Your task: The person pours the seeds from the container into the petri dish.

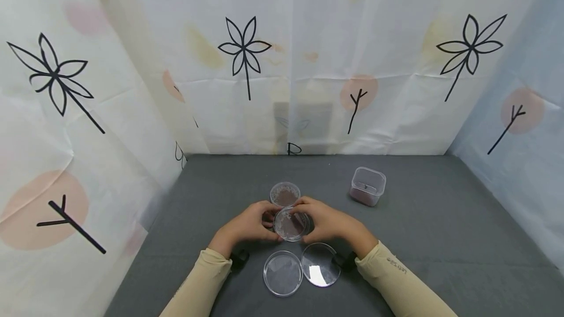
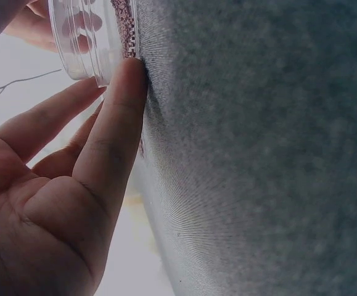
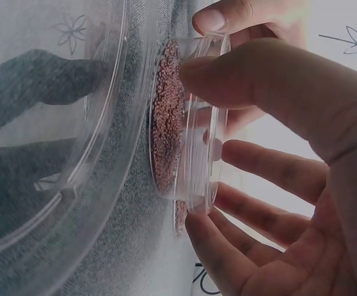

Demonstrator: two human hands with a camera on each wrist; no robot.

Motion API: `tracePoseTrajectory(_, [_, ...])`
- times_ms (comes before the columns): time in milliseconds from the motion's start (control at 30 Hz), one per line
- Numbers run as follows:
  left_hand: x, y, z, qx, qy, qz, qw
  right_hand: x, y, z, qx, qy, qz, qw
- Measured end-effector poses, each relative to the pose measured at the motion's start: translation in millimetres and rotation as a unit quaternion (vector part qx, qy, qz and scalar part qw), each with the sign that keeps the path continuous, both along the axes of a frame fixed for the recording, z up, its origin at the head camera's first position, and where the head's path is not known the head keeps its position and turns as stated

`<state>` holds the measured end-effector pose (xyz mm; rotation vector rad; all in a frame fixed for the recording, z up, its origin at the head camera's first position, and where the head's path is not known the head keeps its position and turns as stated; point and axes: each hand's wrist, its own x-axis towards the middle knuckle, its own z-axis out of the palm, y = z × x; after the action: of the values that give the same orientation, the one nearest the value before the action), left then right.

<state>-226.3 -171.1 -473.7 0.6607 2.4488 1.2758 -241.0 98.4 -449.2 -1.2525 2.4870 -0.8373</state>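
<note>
Left forearm [image 1: 196, 283] and right forearm [image 1: 403, 283], both in pale yellow sleeves pushed to the wrist, angle inward from the near edge; hands nearly meet at centre, palms facing. Left hand [image 1: 247, 224] arched, thumb nearer the body, fingers [image 2: 113, 135] reaching long along the far side. Right hand [image 1: 330, 221] mirrors it in a grip, thumb [image 3: 246, 74] bent inward, fingers [image 3: 270, 216] spread opposite, slightly bent.

Your sleeves [image 1: 194, 283] are pale cream, the right one marked with dark lettering [image 1: 397, 265], and the tabletop [image 1: 440, 219] before you is dark grey. The clear, colourless dish [image 1: 286, 226] you hold shows reddish-brown grains [image 3: 169, 117]. White cloth [image 1: 317, 28] facing you carries black-outlined flowers [image 1: 243, 47], peach discs [image 1: 371, 86] with black twigs [image 1: 356, 106], and faint yellow and pink blotches [image 1: 204, 48].
</note>
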Motion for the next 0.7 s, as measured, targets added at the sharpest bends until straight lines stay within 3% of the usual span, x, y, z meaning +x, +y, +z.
tracePoseTrajectory(233, [-1.3,0.3,-1.2,0.006,-0.001,0.001,1.0000,-1.6,-1.6,-3.2,-0.003,0.017,0.003,0.9999])
tracePoseTrajectory(700, [-1.1,1.5,0.5,0.001,-0.005,0.010,0.9999,-2.0,-5.6,-2.4,0.011,-0.005,-0.011,0.9999])
